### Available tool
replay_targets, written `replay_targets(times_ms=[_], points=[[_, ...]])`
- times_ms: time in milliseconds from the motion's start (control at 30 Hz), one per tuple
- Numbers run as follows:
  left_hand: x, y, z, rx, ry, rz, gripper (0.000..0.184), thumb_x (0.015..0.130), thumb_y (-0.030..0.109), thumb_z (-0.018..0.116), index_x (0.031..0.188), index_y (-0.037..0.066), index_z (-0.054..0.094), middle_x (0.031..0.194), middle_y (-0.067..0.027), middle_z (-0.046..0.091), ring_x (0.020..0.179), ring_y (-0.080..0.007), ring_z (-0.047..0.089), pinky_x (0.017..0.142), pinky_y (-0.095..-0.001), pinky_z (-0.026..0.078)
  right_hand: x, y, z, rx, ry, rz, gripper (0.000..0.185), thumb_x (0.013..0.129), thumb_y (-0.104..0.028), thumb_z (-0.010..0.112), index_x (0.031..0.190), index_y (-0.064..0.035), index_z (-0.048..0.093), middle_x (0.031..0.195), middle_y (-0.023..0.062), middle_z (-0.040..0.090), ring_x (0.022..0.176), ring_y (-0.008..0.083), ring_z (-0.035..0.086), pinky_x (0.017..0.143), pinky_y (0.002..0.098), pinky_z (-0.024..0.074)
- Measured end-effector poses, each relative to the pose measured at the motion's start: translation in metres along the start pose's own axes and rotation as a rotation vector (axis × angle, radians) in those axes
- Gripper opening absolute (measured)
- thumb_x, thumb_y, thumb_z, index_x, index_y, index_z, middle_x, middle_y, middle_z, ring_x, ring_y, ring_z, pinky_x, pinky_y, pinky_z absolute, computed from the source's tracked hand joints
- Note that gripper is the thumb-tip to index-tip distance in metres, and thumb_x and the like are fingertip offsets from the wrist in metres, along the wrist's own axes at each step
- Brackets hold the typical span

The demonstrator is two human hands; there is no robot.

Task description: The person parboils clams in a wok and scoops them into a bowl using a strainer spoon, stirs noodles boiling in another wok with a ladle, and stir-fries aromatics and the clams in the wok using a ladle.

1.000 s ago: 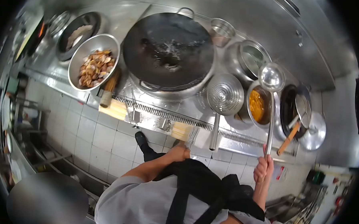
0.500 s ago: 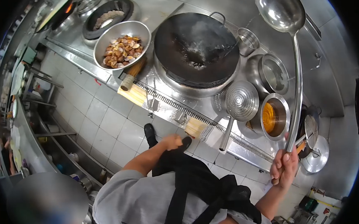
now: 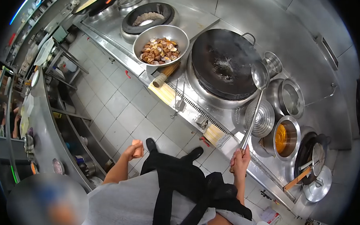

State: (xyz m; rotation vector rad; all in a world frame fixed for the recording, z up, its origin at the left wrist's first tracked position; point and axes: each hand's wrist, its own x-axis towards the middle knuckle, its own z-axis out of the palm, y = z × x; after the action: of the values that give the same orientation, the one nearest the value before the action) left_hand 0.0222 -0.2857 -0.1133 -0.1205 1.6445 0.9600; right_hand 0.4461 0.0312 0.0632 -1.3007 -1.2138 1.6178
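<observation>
1. Ladle (image 3: pixel 260 75) — handle gripped by the right hand (image 3: pixel 240 160), fingers wrapped round it; its cup appears at the right rim of the wok (image 3: pixel 213 54), though contact cannot be told.
2. Left hand (image 3: pixel 133 150) — fingers curled in above the tiled floor (image 3: pixel 127 104); whether it holds anything cannot be told.
3. Wok, dark and faintly steaming, with 1 loop handle visible at its upper right.
4. Metal bowl (image 3: pixel 183 38) of shellfish (image 3: pixel 160 51), left of the wok, just beside the bristle brush (image 3: pixel 166 75).
5. Perforated strainer (image 3: pixel 261 119), between the wok and the pot (image 3: pixel 295 133) of orange-yellow liquid (image 3: pixel 280 136).
</observation>
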Motion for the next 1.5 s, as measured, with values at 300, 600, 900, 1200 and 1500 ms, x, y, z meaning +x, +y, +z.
replay_targets(times_ms=[300, 600, 900, 1200, 1500], points=[[-0.008, 0.105, -0.028, -0.146, -0.419, 0.389, 0.044, 0.095, 0.053, 0.058, 0.09, 0.009, 0.063, 0.068, -0.0013, 0.06, 0.051, -0.014, 0.056, 0.047, -0.029, 0.049, -0.015, 0.079, 0.098, -0.092, 0.158, 0.192, 0.014, 0.1, -0.03, 0.055, 0.108, -0.0206, 0.05, 0.065, -0.0043, 0.044, 0.048, 0.0067, 0.042, 0.038, 0.0225, 0.0331], [-0.025, -0.032, -0.279, -0.61, -0.166, 0.755, 0.029, 0.097, 0.031, 0.059, 0.113, 0.008, 0.063, 0.103, -0.0096, 0.068, 0.092, -0.0189, 0.066, 0.076, -0.0356, 0.057, 0.017, 0.148, 0.354, -0.449, -0.273, 0.265, 0.015, 0.097, -0.031, 0.057, 0.1, -0.0177, 0.05, 0.064, -0.0029, 0.044, 0.048, 0.0089, 0.043, 0.038, 0.0247, 0.0347], [-0.166, -0.156, -0.392, -1.479, 0.374, 0.876, 0.034, 0.102, 0.038, 0.053, 0.117, 0.008, 0.05, 0.102, -0.0179, 0.067, 0.083, -0.0303, 0.069, 0.069, -0.0436, 0.061, 0.02, 0.167, 0.473, -0.574, -0.454, 0.257, 0.02, 0.095, -0.032, 0.06, 0.092, -0.0148, 0.05, 0.064, -0.0015, 0.044, 0.048, 0.0111, 0.044, 0.039, 0.027, 0.0362], [-0.166, -0.206, -0.506, -1.362, 0.698, 1.097, 0.041, 0.097, 0.044, 0.049, 0.081, 0.007, 0.055, 0.072, -0.0095, 0.057, 0.061, -0.025, 0.056, 0.054, -0.0403, 0.045, 0.055, 0.153, 0.359, -0.434, -0.118, 0.241, 0.025, 0.092, -0.033, 0.062, 0.084, -0.0119, 0.05, 0.063, -0.0001, 0.044, 0.047, 0.0133, 0.044, 0.039, 0.0292, 0.0377], [-0.159, -0.162, -0.464, -1.022, 1.193, 0.725, 0.026, 0.098, 0.022, 0.054, 0.089, 0.0, 0.062, 0.081, -0.0115, 0.066, 0.068, -0.025, 0.063, 0.062, -0.0392, 0.053, 0.003, 0.139, 0.214, -0.093, 0.032, 0.23, 0.022, 0.094, -0.027, 0.063, 0.087, -0.0111, 0.05, 0.065, 0.0028, 0.049, 0.044, 0.0138, 0.047, 0.039, 0.0323, 0.0425]])
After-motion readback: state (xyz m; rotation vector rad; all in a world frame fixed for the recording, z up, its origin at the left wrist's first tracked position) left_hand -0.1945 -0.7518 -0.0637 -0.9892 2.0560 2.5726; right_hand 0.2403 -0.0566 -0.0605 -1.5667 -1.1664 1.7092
